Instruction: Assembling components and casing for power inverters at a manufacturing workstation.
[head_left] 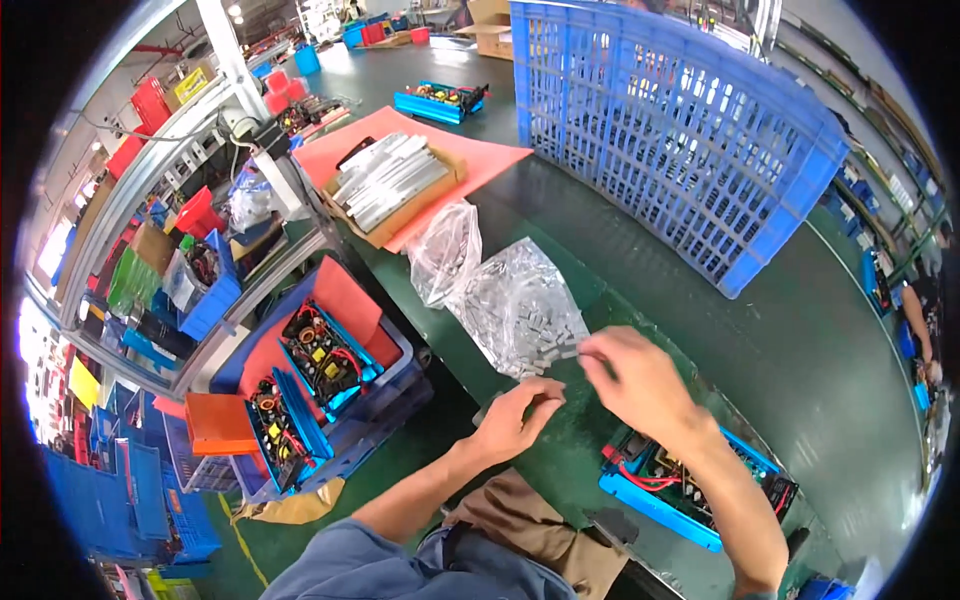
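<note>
Your right hand (630,375) pinches at the bag of small metal parts (520,310) just left; your left hand (515,415), curled, waits below.

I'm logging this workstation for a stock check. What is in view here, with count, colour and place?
plastic bags of small metal parts: two, clear, centre of the green table
cardboard tray of metal strips: one, brown with silver strips, far left on a pink sheet
large crate: one, blue, far right of table
blue-cased circuit board: one, under the right forearm
second blue-cased board: one, far end of table
floor bin of boards: one, blue, left of table
left hand: pinched near the table edge
right hand: fingertips at the nearer bag's mouth
</note>
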